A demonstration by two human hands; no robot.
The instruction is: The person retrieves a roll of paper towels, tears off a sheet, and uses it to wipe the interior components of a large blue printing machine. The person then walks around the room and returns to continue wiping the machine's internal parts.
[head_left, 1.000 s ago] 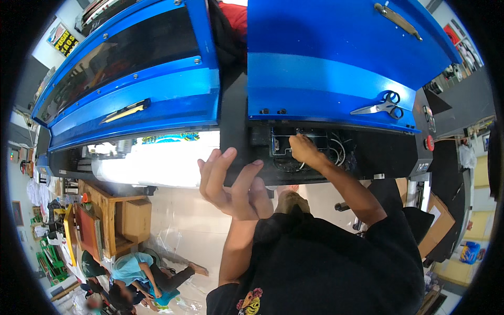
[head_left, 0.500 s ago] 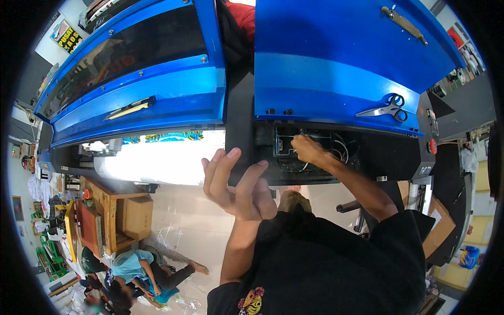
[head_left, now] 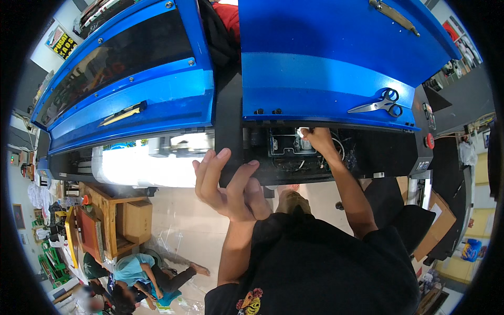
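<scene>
My right hand (head_left: 318,139) is inside the right bay of a wide blue and black printer (head_left: 228,126). Its fingers are closed on a small white thing (head_left: 301,132), which may be a piece of cloth or tissue. They are over a black frame-like mechanism (head_left: 289,147) in the bay, near a thin pale tube (head_left: 342,149). In front of the printer, my left hand (head_left: 228,189) is raised with bent fingers apart and nothing visible in it. Beyond it, white print material (head_left: 142,167) lies in the left bay, and a blurred carriage (head_left: 190,143) is above it.
Scissors (head_left: 375,105) lie on the right blue lid (head_left: 315,73). A cutter knife (head_left: 123,113) rests on the left lid (head_left: 157,86). A red button (head_left: 429,140) is at the printer's right end. A wooden table (head_left: 108,210) and people (head_left: 139,270) are at lower left.
My right hand has moved slightly farther into the bay, and a white bit now shows at its fingertips. The carriage has slid right over the print material. My left hand keeps its pose.
</scene>
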